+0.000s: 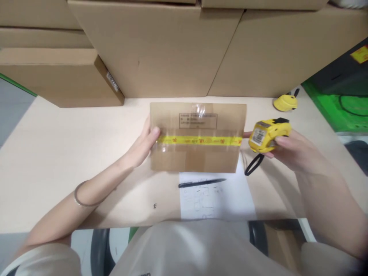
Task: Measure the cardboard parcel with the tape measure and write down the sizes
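A small flat cardboard box (198, 161) lies on the light wooden table (57, 153), with a printed label and clear tape on its top. A yellow measuring tape blade (199, 140) stretches across the box from left to right. My left hand (143, 145) rests at the box's left edge, thumb pressing the blade's end down. My right hand (290, 151) grips the yellow tape measure case (266, 135) just past the box's right edge. A black wrist loop (253, 165) hangs below the case.
Large cardboard boxes (161, 50) are stacked along the back of the table. A white sheet (215, 195) with sketches and a black pen (201, 183) lie in front of the box. A second yellow object (285, 102) sits back right, near a green bin (339, 107).
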Tool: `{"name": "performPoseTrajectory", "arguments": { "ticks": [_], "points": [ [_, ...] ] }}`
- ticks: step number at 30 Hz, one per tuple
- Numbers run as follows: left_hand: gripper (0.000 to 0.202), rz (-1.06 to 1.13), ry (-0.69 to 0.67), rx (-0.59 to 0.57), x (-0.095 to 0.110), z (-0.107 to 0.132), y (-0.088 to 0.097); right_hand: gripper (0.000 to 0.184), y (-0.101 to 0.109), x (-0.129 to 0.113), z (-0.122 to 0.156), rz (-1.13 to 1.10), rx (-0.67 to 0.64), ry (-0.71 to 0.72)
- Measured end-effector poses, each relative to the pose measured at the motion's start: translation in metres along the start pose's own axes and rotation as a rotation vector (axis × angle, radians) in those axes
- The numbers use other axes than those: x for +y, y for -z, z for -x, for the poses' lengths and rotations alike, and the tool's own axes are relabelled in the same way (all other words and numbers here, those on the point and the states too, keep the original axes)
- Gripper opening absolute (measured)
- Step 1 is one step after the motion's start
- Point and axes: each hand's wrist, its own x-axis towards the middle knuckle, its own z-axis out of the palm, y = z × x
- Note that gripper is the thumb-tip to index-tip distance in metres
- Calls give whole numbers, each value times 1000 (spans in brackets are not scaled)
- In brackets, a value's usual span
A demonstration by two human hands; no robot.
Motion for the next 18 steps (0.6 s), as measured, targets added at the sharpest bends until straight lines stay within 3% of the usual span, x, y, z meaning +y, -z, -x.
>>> {"name": "performPoseTrajectory", "arguments": {
  "ticks": [2, 5, 7, 10, 12, 14, 18],
  "points": [
    [67, 98, 12, 59, 9, 3, 2, 24, 4, -4, 8, 9, -19, 10],
    [89, 38, -145, 79, 12, 11, 5, 22, 8, -8, 14, 27, -32, 20],
    [98, -69, -256, 77, 8, 18, 6, 29, 8, -16, 13, 60, 43, 65],
    [102, -146, -348, 84, 0, 26, 4, 34, -5, -40, 7, 263, 226, 291],
    [105, -159, -333, 77, -5, 28, 3, 49, -26, -63, 2, 454, 230, 463],
    [116, -145, -292, 69, -8, 28, 2, 63, -55, -86, -5, 604, 96, 564],
    [133, -77, -262, 42, -17, 29, 1, 37, -119, -114, -25, 899, -158, 769]
  ]
}}
